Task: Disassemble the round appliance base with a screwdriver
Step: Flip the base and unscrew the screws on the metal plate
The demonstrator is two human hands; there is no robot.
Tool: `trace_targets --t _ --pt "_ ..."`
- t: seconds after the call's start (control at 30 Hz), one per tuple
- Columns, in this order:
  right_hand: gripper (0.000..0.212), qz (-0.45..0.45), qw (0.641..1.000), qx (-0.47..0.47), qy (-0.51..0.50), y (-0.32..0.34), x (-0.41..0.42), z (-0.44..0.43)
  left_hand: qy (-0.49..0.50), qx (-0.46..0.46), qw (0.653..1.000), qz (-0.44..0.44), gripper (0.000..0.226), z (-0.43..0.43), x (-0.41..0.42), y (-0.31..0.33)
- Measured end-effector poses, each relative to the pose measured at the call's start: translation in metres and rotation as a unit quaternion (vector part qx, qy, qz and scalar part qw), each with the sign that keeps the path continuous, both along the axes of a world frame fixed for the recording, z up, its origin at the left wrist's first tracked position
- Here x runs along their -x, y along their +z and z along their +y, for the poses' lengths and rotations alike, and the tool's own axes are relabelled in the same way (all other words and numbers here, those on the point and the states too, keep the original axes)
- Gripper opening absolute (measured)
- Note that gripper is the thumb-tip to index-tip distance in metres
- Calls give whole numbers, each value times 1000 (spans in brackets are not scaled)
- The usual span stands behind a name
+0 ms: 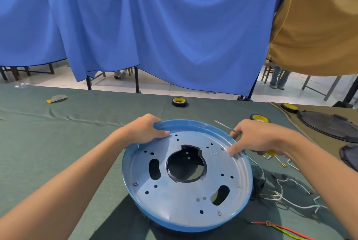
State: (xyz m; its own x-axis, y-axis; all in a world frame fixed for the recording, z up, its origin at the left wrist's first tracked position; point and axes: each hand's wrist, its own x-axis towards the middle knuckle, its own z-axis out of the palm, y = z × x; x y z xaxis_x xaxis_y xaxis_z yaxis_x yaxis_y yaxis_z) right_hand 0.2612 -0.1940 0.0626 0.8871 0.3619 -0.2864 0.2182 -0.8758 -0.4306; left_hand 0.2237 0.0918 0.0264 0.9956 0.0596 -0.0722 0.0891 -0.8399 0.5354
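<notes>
Resting flat on the green table, the round appliance base is seen close to the person, with its shiny metal side turned up and its blue rim all around.

The far rim is gripped by the left hand, with the thumb laid on the inside. The screwdriver is held in the right hand, with its thin metal tip pointed up and away from the base. The right rim is touched by some fingers of that same hand. So the tool is not being used on a screw at this moment.

Many small holes in the plate are seen with nothing in them. Three screws can be counted in the plate: one at the left, one at the near edge and one by the right hand. It is judged that part of the job is done, and that these three must be turned out before the plate can be lifted off.

White wires are spread beside the base on the right. A roll of tape is set farther back on the table.
</notes>
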Motion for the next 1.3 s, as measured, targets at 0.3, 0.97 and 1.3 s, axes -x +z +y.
trace_targets --t 0.3,0.97,1.3 --pt "12 -174 979 -83 -73 -24 -11 27 64 74 994 57 13 12 12 9" --pt "5 -160 972 -136 -104 -31 -5 19 91 134 984 68 10 11 29 16" --pt "24 -144 984 -82 -65 -28 -5 13 30 -124 992 -10 53 -23 20 12"
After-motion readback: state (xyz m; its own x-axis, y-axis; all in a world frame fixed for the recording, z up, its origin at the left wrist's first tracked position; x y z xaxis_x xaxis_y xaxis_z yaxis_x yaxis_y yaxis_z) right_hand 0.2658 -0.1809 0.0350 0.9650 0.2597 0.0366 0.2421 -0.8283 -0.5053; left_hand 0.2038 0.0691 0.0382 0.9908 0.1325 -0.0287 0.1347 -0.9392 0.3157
